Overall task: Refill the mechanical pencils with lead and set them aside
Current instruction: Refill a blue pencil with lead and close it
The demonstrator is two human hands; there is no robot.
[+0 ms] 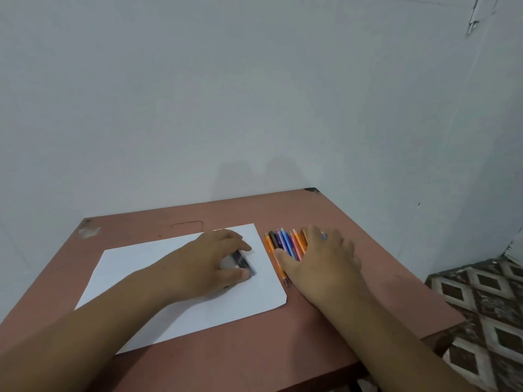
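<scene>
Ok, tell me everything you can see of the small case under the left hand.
The case is small, flat and oblong, dark grey and partly see-through, plastic by the look. It lies on the white paper, near the sheet's right edge, angled slightly. The left hand grips it, fingers over the far side, thumb at the near end. Blur hides any label or contents.

Soft, even, rather dim light. Faint shadows fall on the wall (243, 168) behind the table (368, 250). Both hands look slightly motion-blurred, and the wide lens perhaps bends the picture edges.
</scene>
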